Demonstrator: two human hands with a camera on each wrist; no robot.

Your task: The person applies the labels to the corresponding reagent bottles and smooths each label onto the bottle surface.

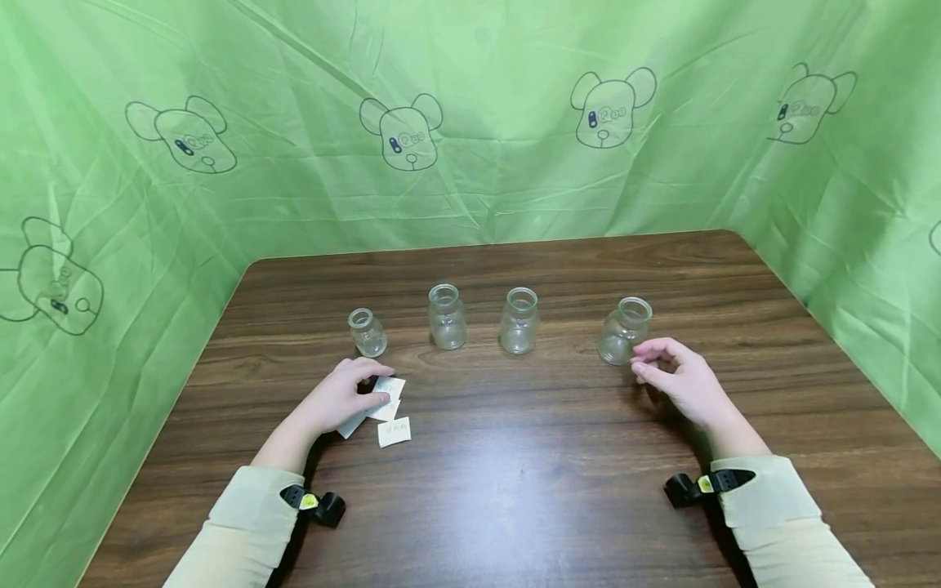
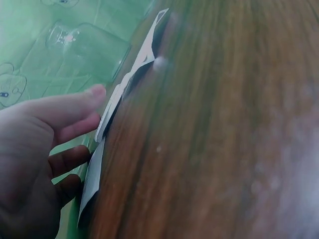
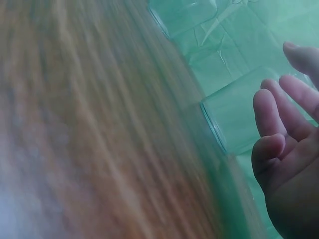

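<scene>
Head view: hands (image 1: 341, 398) (image 1: 684, 382), fingers parted, near flat slips (image 1: 386, 412) and a jar (image 1: 621, 335) standing upright.

Paper slips (image 1: 394, 432): partly hidden behind your left fingers (image 1: 373, 369), writing too small to read. Tabletop (image 3: 89, 124): blurred in your right wrist view.

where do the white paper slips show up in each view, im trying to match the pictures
Head: left of centre, below the picture's middle, nearer than the leftmost jar; the white paper slips lie on the table.
Left wrist: a nearly edge-on line from upper centre to lower left.
Right wrist: not in it.
Shared landmark: the green cloth, in all three views.
</scene>
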